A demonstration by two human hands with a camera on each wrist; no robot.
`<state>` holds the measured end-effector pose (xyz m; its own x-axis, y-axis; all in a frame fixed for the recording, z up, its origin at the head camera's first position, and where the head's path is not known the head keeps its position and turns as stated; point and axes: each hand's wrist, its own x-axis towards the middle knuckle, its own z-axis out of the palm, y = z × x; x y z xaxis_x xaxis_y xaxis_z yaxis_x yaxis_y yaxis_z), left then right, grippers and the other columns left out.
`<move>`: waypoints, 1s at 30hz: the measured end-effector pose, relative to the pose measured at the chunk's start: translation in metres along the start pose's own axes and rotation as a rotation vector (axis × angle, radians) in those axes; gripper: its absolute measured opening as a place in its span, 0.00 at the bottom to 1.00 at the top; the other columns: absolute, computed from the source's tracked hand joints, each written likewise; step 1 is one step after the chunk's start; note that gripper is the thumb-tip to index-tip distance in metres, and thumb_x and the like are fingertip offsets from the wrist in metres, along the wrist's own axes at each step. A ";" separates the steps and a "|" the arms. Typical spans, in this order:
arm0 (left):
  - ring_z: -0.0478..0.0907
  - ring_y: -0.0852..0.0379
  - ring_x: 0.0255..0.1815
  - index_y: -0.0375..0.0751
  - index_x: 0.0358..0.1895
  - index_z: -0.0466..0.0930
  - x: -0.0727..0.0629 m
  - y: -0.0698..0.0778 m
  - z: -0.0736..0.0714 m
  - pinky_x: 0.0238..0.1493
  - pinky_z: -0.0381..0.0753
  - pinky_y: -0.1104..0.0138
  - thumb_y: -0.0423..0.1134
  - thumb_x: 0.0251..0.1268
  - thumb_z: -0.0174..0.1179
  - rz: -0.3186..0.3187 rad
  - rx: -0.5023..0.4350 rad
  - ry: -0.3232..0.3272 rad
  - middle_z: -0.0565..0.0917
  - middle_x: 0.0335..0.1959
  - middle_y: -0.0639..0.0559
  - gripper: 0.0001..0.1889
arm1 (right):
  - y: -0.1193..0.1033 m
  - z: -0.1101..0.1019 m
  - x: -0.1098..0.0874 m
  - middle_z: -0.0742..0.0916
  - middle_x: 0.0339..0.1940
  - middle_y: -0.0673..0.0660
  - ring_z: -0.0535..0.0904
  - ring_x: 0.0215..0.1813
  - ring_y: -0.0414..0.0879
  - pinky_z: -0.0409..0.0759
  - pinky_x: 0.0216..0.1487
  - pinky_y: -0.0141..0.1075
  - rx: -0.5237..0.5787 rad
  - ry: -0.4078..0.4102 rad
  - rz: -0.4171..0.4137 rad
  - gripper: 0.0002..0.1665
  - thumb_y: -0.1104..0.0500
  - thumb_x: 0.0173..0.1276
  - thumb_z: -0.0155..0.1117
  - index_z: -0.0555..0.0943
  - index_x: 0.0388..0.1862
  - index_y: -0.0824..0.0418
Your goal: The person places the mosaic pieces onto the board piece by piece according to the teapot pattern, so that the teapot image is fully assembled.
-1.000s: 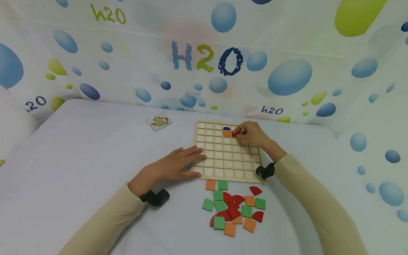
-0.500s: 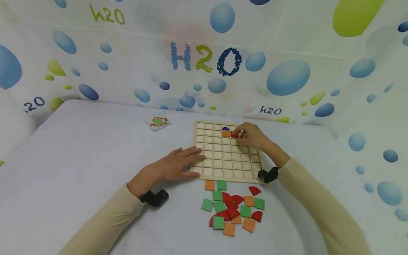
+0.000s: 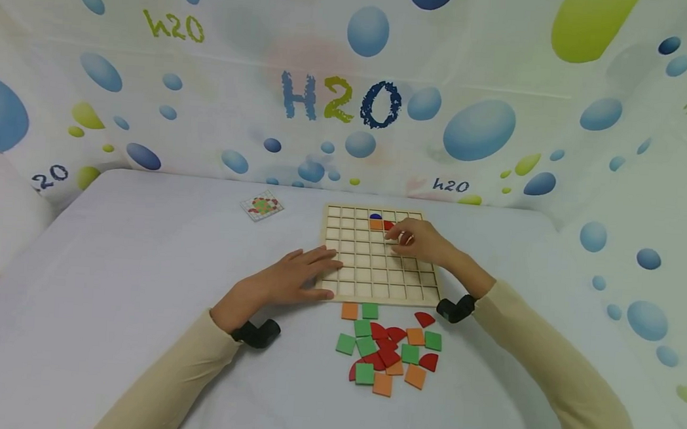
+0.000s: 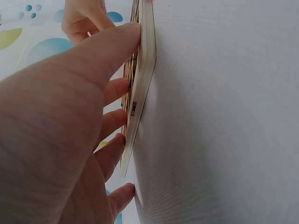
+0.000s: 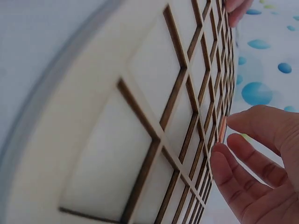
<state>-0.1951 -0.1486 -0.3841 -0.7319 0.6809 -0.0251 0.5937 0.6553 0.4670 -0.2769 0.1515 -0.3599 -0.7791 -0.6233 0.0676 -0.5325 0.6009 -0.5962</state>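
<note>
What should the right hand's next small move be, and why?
Probably lift the right hand off toward the loose pieces for another: its thumb and fingers look parted with nothing between them, and the red piece lies on the grid board beside the orange square. The left hand already rests at the board's left edge.

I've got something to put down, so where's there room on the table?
One big bare patch is left of the left hand and picture card; another, right of the right sleeve. Crowded: coloured pieces in front of the board.
</note>
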 end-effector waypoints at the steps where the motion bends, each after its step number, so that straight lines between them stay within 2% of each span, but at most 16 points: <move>1: 0.50 0.44 0.78 0.45 0.73 0.64 0.000 0.000 0.000 0.73 0.50 0.43 0.52 0.70 0.58 0.000 0.001 0.002 0.60 0.76 0.43 0.32 | 0.000 0.001 -0.001 0.85 0.41 0.63 0.81 0.38 0.53 0.83 0.45 0.44 0.004 -0.001 -0.011 0.12 0.70 0.62 0.67 0.82 0.45 0.72; 8: 0.51 0.44 0.78 0.45 0.73 0.64 0.000 0.000 0.001 0.73 0.50 0.43 0.53 0.70 0.58 -0.009 0.001 -0.006 0.60 0.76 0.43 0.32 | -0.006 0.007 -0.010 0.83 0.33 0.58 0.78 0.34 0.47 0.81 0.39 0.35 0.020 -0.022 -0.064 0.10 0.70 0.63 0.66 0.83 0.44 0.70; 13: 0.51 0.45 0.78 0.46 0.73 0.64 0.000 0.001 0.001 0.73 0.50 0.43 0.53 0.70 0.57 -0.015 0.005 -0.010 0.59 0.76 0.44 0.32 | -0.010 0.010 -0.017 0.84 0.36 0.57 0.78 0.36 0.47 0.81 0.40 0.35 0.050 -0.061 -0.103 0.10 0.69 0.63 0.66 0.84 0.44 0.68; 20: 0.51 0.44 0.78 0.45 0.73 0.64 0.000 0.002 -0.001 0.73 0.50 0.43 0.52 0.70 0.58 -0.014 0.011 -0.009 0.59 0.76 0.43 0.32 | -0.019 0.011 -0.025 0.84 0.36 0.55 0.78 0.34 0.45 0.81 0.38 0.34 0.071 -0.135 -0.172 0.08 0.65 0.64 0.67 0.84 0.42 0.66; 30: 0.51 0.43 0.78 0.45 0.73 0.64 0.001 -0.001 0.001 0.72 0.51 0.42 0.52 0.70 0.58 -0.012 0.005 -0.003 0.60 0.76 0.43 0.32 | -0.032 0.015 -0.038 0.84 0.35 0.51 0.77 0.35 0.42 0.81 0.38 0.32 0.122 -0.294 -0.194 0.08 0.63 0.65 0.68 0.86 0.42 0.62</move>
<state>-0.1957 -0.1482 -0.3850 -0.7378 0.6742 -0.0336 0.5866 0.6649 0.4624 -0.2252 0.1478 -0.3554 -0.5296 -0.8476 -0.0336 -0.6035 0.4043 -0.6873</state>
